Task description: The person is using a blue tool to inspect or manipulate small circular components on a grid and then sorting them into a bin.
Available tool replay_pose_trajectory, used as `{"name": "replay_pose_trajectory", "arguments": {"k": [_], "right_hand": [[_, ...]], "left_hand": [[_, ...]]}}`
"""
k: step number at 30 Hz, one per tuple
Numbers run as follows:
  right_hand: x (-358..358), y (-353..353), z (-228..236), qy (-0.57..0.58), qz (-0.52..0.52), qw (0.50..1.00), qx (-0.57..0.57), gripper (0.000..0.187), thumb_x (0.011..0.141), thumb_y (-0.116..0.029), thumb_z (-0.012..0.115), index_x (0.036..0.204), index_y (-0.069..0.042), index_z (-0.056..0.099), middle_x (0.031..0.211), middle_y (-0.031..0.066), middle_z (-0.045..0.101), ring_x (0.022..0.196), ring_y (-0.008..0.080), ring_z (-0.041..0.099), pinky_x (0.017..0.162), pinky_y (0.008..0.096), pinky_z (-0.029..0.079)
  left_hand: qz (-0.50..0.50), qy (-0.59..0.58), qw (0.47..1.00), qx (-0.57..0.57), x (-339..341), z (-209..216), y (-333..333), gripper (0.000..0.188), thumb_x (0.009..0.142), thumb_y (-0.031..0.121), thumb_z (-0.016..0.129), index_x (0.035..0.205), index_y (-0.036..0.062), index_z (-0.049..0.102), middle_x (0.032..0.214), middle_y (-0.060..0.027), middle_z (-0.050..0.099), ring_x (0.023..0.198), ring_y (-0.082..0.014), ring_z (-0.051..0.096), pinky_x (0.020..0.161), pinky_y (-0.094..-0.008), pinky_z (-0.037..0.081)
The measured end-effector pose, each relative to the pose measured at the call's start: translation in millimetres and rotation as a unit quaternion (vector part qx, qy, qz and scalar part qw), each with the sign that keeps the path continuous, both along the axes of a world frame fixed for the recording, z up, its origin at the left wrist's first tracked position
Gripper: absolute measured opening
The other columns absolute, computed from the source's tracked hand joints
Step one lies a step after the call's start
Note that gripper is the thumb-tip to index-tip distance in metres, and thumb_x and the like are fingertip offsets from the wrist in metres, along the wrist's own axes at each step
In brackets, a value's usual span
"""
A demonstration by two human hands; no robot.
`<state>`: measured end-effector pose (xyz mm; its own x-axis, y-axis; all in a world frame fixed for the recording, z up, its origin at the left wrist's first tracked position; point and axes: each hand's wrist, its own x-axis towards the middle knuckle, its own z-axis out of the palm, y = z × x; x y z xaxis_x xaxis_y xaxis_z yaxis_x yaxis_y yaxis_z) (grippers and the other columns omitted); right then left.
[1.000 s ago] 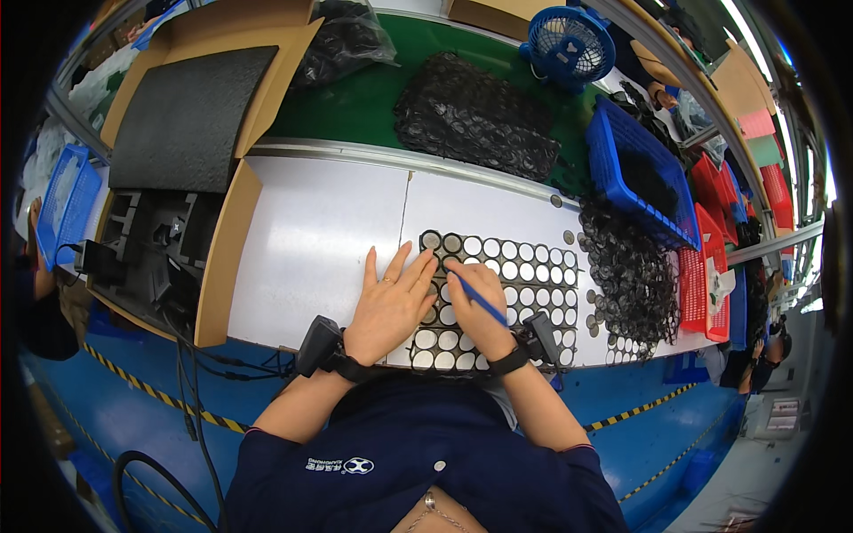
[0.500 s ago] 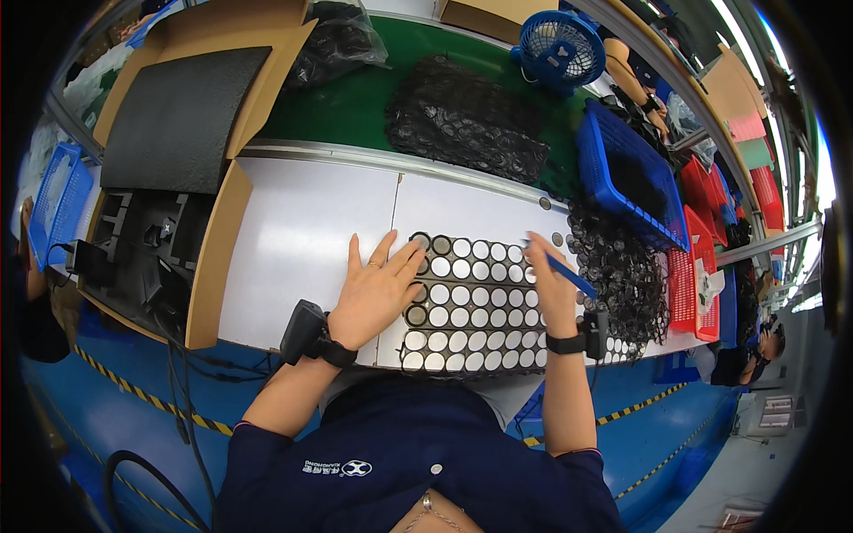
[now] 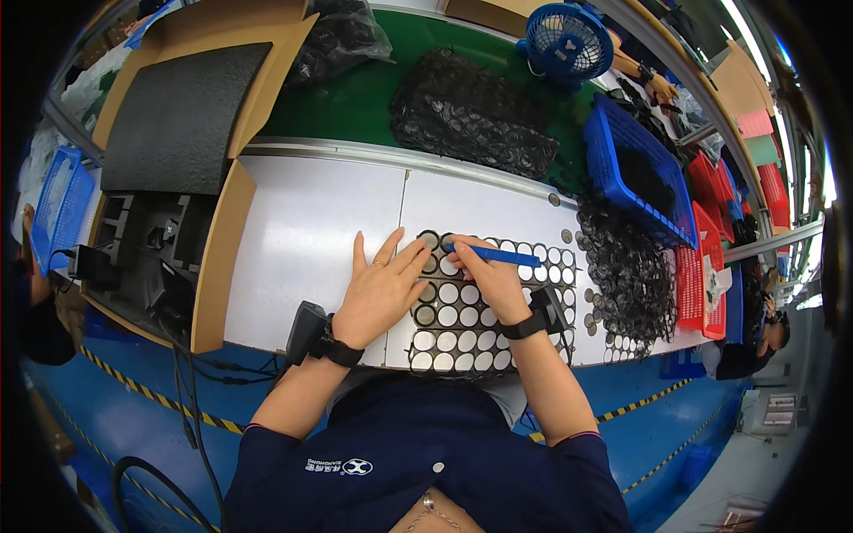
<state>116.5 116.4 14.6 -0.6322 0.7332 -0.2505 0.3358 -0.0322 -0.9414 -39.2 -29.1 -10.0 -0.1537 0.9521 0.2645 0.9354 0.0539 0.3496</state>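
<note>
A black-framed sheet of white round discs (image 3: 468,339) lies in rows on the white table before me. My left hand (image 3: 380,296) rests with fingers spread, its fingertips at the sheet's left edge by a few greyer discs. My right hand (image 3: 494,282) is closed round a slim blue pen-like tool (image 3: 511,257), which slants over the upper rows. The tool's left end is beside my fingertips, near the sheet's upper left corner; I cannot tell whether it touches a disc. A black strapped device sits on each wrist.
To the right lies a heap of black ring-patterned sheets (image 3: 626,275), with loose grey discs (image 3: 593,311) beside it. Behind stand a blue basket (image 3: 635,169), red baskets (image 3: 697,275) and a blue fan (image 3: 569,43). Black sheets (image 3: 471,111) lie on the green surface. An open carton (image 3: 227,258) stands left.
My right hand has moved left across the sheet with the blue tool, from its right side to near my left fingertips. The tool now lies flatter. My left hand has stayed almost in place.
</note>
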Motion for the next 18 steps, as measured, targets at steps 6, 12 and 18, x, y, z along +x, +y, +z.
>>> {"name": "replay_pose_trajectory", "arguments": {"k": [6, 12, 18], "right_hand": [[-1.9, -0.3, -3.0, 0.005, -0.004, 1.0, -0.006, 0.035, 0.102, -0.027, 0.061, 0.126, -0.002, 0.068, 0.097, 0.0048, 0.074, 0.089, 0.0094, 0.064, 0.075, 0.0236, 0.051], [1.8, 2.9, -1.4, 0.012, -0.002, 1.0, 0.015, 0.035, 0.101, -0.026, 0.062, 0.124, -0.001, 0.068, 0.099, 0.0073, 0.074, 0.09, 0.0117, 0.066, 0.08, 0.0252, 0.052], [-6.7, -1.1, -42.1, 0.137, -0.012, 0.888, 0.439, 0.017, 0.094, -0.012, 0.064, 0.106, -0.003, 0.072, 0.101, 0.0144, 0.071, 0.091, 0.03, 0.067, 0.078, 0.0364, 0.052]], "left_hand": [[0.006, -0.001, 1.0, -0.004, -0.1, 0.6, -0.3, 0.047, 0.095, 0.029, 0.065, 0.138, 0.0105, 0.06, 0.148, -0.0026, 0.053, 0.144, -0.0276, 0.039, 0.114, -0.0694, 0.019], [0.0, -0.006, 1.0, 0.001, 2.0, 1.4, 5.6, 0.046, 0.095, 0.029, 0.064, 0.137, 0.0106, 0.06, 0.147, -0.0023, 0.054, 0.144, -0.0274, 0.039, 0.115, -0.0692, 0.019], [-0.015, -0.002, 1.0, -0.017, 1.1, 0.5, 5.4, 0.05, 0.094, 0.023, 0.064, 0.141, 0.0063, 0.055, 0.149, -0.0059, 0.051, 0.145, -0.0321, 0.036, 0.117, -0.0674, 0.012]]}}
